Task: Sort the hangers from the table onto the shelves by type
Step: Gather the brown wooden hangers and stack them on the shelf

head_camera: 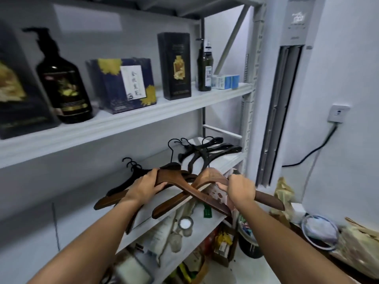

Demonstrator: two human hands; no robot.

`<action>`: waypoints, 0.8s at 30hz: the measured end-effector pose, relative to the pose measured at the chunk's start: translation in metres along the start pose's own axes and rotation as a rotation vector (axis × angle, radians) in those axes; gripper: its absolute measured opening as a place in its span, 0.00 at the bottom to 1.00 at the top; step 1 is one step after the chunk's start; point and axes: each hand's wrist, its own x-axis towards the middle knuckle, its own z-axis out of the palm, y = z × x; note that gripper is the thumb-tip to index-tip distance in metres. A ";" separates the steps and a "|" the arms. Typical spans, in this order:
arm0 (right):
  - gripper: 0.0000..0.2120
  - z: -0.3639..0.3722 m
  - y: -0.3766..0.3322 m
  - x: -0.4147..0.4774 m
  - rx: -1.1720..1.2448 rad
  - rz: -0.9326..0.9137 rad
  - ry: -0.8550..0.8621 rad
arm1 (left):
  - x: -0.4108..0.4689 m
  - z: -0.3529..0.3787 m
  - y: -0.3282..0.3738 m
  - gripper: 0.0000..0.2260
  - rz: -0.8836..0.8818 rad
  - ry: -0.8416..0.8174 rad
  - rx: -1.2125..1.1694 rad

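Left fingers (pixel 161 185) are curled under the neck of a brown wooden coat hanger (pixel 205 199), thumb over the top. The left hand (pixel 146 186) grips it firmly. More brown wood shows stacked beneath it, count unclear. Right fingers (pixel 223 186) are wrapped round the shoulder of a second brown wooden hanger (pixel 268 198). The right hand (pixel 241 188) clamps it just past the peak. Neither hand is free.

The two hangers cross at mid-arm, in front of the white middle shelf (pixel 223 160), near its front edge. Whether either rests on the board I cannot tell. Judgement: each is held near its centre so the long arms balance and can be steered in without snagging.

On that shelf the sorting by type shows. Thick black plastic hangers (pixel 207 152) are piled at the far right. Slim black hangers (pixel 141 173) lie at the left, hooks together. The gap between the piles looks the likely spot for the wooden ones, kept apart from both.

The white upper shelf (pixel 123 128) carries a dark pump bottle (pixel 63 85) and several boxes. No counter is in view.
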 end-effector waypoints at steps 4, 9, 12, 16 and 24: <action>0.23 0.004 -0.024 0.000 0.013 -0.086 -0.012 | -0.023 -0.010 -0.019 0.26 -0.070 0.027 0.020; 0.24 0.008 -0.057 0.000 0.044 -0.200 -0.020 | -0.052 -0.022 -0.042 0.22 -0.183 0.050 0.044; 0.24 0.010 -0.079 -0.001 0.051 -0.257 -0.015 | -0.070 -0.031 -0.056 0.21 -0.240 0.074 0.049; 0.24 0.012 -0.115 -0.003 0.078 -0.345 -0.013 | -0.099 -0.044 -0.079 0.24 -0.335 0.123 0.073; 0.25 0.022 -0.199 -0.019 0.106 -0.489 -0.092 | -0.166 -0.068 -0.138 0.26 -0.527 0.179 0.156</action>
